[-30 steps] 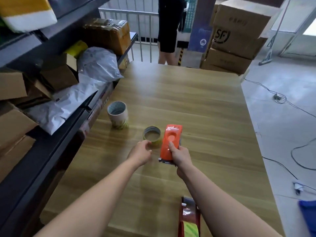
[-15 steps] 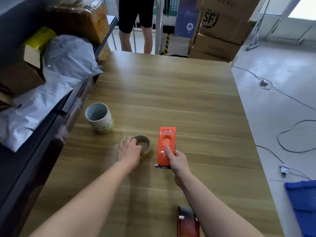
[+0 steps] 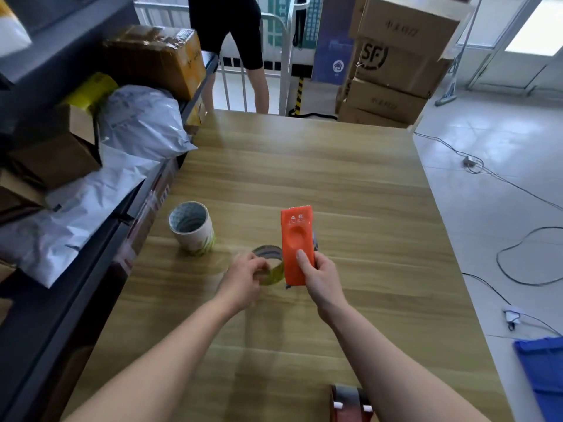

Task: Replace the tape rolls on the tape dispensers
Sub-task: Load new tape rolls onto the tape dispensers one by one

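My right hand (image 3: 318, 277) grips an orange tape dispenser (image 3: 296, 239) by its near end and holds it upright above the wooden table (image 3: 304, 166), thumb on its face. Just left of it, my left hand (image 3: 243, 277) is closed on a nearly used-up yellowish tape roll (image 3: 269, 263), tilted and lifted against the dispenser's side. A tall stack of tape rolls with a white core (image 3: 192, 228) stands on the table to the left. A second, dark red dispenser (image 3: 350, 403) lies at the table's near edge under my right forearm.
Dark shelving (image 3: 100, 254) with grey parcels and cardboard boxes runs along the table's left side. A person's legs (image 3: 234, 56) stand beyond the far end by a metal railing. Stacked cartons (image 3: 393, 62) sit far right. Cables and a blue crate (image 3: 545, 376) lie on the floor at right.
My left hand has closed on the small tape roll and raised it off the table toward the dispenser. The orange dispenser has lifted slightly in my right hand.
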A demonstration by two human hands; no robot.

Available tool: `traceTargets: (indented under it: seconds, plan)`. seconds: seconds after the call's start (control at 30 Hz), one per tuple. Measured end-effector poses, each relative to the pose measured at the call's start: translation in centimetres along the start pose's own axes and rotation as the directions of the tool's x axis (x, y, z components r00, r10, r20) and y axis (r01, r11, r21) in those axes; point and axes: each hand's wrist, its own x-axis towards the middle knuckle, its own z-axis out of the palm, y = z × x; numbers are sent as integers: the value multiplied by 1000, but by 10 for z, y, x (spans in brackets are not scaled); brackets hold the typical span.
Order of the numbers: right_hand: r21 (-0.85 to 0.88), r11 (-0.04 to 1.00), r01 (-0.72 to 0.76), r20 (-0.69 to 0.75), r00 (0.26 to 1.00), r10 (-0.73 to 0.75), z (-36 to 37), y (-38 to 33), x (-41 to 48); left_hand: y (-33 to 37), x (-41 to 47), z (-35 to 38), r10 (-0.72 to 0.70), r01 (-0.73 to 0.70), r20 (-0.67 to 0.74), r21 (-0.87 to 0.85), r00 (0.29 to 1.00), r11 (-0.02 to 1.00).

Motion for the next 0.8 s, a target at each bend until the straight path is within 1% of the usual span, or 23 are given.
traceTargets:
  seconds: [0.03, 0.07, 0.1, 0.17, 0.2, 0.33, 0.43, 0.53, 0.6, 0.67, 0.7, 0.73, 0.8]
  plan:
    - [-38, 999, 37, 1, 999, -37, 2, -4, -1, 2, -2, -4, 58, -51, -53, 123, 997, 991]
    - [-77, 994, 73, -1, 997, -73, 5, -9, -2, 4, -4, -8, 107, -89, -84, 191, 991, 978]
    - [-106, 989, 104, -2, 994, -105, 8, -12, -3, 7, -7, -11, 148, -124, -101, 208, 984, 970]
    - [-137, 979, 149, -3, 989, -151, 12, -19, -5, 12, -10, -17, 209, -187, -113, 180, 971, 966]
    - [-151, 975, 165, -2, 986, -168, 13, -22, -6, 14, -12, -20, 218, -196, -117, 175, 969, 965]
    - [-204, 956, 210, 9, 977, -212, 12, -30, -8, 20, -16, -29, 196, -173, -130, 166, 972, 971]
    - [-237, 943, 235, 10, 971, -239, 10, -41, -11, 21, -13, -37, 200, -196, -88, 50, 976, 979]
    - [-245, 933, 262, 30, 964, -263, 6, -51, -12, 21, -11, -48, 151, -156, -46, -135, 987, 979]
    - [-250, 927, 281, 57, 960, -275, 5, -55, -15, 20, -14, -52, 114, -115, -21, -291, 993, 950]
    - [-264, 919, 294, 75, 956, -285, 5, -59, -17, 19, -17, -54, 79, -82, -23, -357, 997, 930]
    - [-270, 916, 296, 80, 955, -285, 6, -60, -18, 18, -18, -55, 69, -76, -32, -334, 997, 939]
    - [-280, 913, 297, 84, 955, -285, 6, -61, -19, 18, -19, -55, 73, -81, -41, -269, 997, 960]
    - [-329, 893, 306, 93, 952, -292, 6, -61, -21, 21, -21, -55, 117, -122, -54, -97, 992, 988]
